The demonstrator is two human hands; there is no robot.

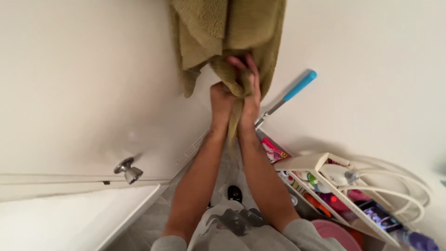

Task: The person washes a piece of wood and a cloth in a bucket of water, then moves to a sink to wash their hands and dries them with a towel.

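An olive-green towel point(218, 28) hangs down from the top of the view against a white wall. Both my hands are raised into its lower end. My left hand point(221, 100) is closed around a bunched part of the cloth. My right hand point(250, 90) presses against the same bunch, fingers pointing up and wrapped partly by the towel. A strip of towel hangs down between my wrists. Both forearms rise from the bottom of the view.
A white door with a metal knob point(127, 170) is at the lower left. A mop handle with a blue grip point(290, 93) leans on the wall. A white rack point(344, 195) of bottles and a coiled white hose point(409, 186) stand at the lower right.
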